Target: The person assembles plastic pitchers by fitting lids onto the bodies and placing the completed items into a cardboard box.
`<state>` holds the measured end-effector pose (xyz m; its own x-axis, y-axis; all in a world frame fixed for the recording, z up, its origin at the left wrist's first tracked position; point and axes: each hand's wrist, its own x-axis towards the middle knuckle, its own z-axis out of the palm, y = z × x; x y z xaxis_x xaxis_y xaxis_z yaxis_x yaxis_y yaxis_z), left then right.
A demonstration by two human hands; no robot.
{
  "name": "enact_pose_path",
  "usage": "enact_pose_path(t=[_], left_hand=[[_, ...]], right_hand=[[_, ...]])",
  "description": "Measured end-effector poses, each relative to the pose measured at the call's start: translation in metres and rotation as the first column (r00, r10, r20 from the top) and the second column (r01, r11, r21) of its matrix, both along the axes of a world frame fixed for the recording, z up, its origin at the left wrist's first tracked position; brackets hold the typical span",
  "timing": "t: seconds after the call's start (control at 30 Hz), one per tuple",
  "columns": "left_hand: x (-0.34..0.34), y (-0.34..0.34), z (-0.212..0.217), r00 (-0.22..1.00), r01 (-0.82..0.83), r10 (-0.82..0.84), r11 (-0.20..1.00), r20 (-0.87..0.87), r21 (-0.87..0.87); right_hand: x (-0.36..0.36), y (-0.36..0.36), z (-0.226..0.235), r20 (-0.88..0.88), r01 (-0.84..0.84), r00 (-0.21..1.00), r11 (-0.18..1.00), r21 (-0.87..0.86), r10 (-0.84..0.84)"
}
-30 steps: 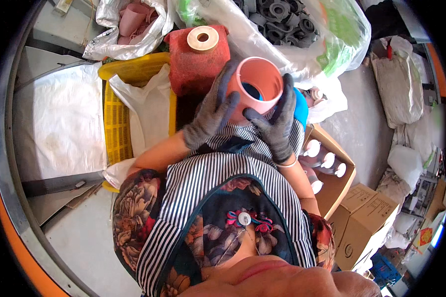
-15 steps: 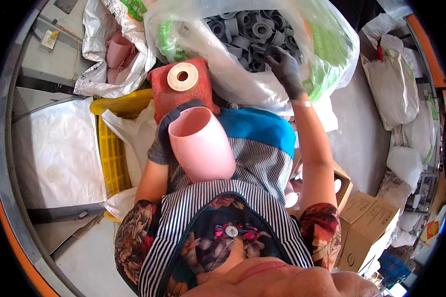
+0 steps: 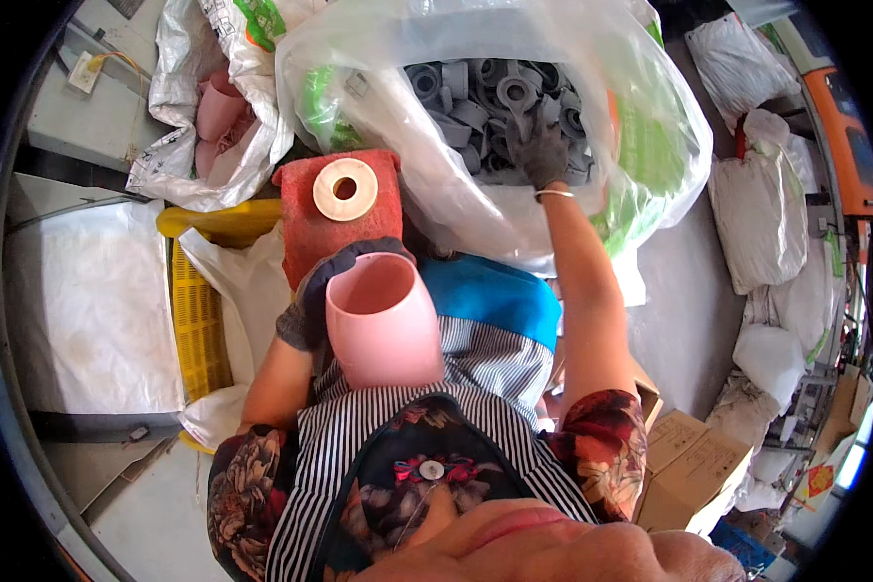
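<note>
My left hand [image 3: 322,301], in a dark grey glove, is closed around a pink tapered plastic cup [image 3: 383,335]. The cup stands tilted at my lap, its open mouth facing up. My right hand [image 3: 538,153], gloved too, reaches over the rim of a large plastic bag [image 3: 495,218]. Its fingers are stretched out and apart among a heap of grey ring-shaped plastic parts [image 3: 466,114]. Just beyond the cup, a cream ring [image 3: 345,190] with a central hole sits on a red cloth-covered block [image 3: 306,228].
A white sack [image 3: 170,155] at the far left holds more pink cups [image 3: 220,105]. To my left stands a yellow basket [image 3: 200,320] with white sheeting. Cardboard boxes [image 3: 694,466] sit at the lower right, and stuffed white sacks [image 3: 759,209] line the right side.
My right hand has moved left and farther into the bag, its fingers now among the grey parts. The left hand keeps its hold on the pink cup. The whole view has shifted slightly.
</note>
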<state>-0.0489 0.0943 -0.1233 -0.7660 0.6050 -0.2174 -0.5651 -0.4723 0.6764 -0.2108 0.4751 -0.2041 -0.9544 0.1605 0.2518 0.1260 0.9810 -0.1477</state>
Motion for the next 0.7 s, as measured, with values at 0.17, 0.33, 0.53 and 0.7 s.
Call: enact_pose_path(t=[0.17,0.33,0.53,0.7], left_hand=[[-0.012,0.019,-0.001,0.989,0.092,-0.1,0.993,-0.111,-0.075],[-0.002,0.032,0.04,0.967,0.179,-0.134,0.963,-0.217,0.2],[0.033,0.035,0.052,0.972,0.194,-0.156,0.955,-0.178,0.223],[0.031,0.035,0.042,0.948,0.259,-0.227,0.957,-0.221,0.129]], right_hand=[[0.059,-0.041,0.173,-0.146,-0.353,0.914,0.92,0.172,0.378],[0.188,-0.095,0.171,-0.114,-0.533,0.738,0.678,0.506,0.665],[0.242,-0.104,0.165,-0.284,-0.654,0.656,0.715,0.249,0.699],[0.237,-0.056,0.151,-0.484,-0.568,0.811,0.639,-0.518,0.328]])
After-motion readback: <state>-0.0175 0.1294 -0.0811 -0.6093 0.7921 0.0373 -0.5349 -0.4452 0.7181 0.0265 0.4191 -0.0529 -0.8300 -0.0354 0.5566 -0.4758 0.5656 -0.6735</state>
